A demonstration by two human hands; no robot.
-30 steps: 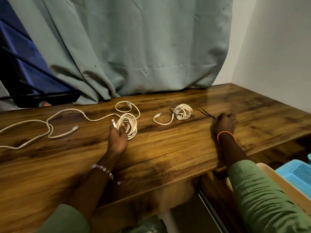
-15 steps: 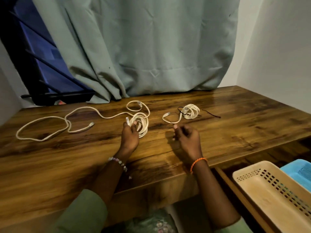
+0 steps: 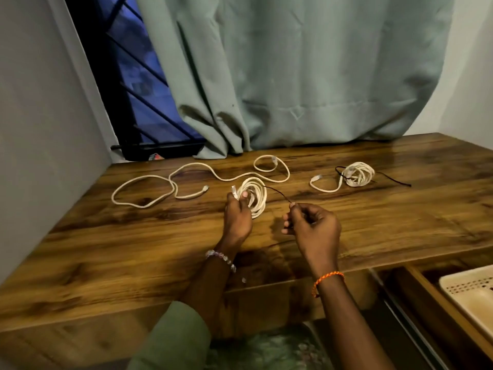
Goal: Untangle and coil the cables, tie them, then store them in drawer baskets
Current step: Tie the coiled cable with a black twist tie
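The left hand (image 3: 238, 217) grips the coiled white cable (image 3: 254, 194) on the surface (image 3: 133, 252), while the right hand (image 3: 312, 227) pinches what looks like a thin black tie (image 3: 277, 193).

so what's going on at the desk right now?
A person is tidying white cables on a wooden desk. The left hand holds a coiled cable upright on the desk, while the right hand pinches a thin dark tie leading to that coil. Another coil, already tied, lies to the right; a loose cable remains uncoiled. A beige basket waits in the open drawer.
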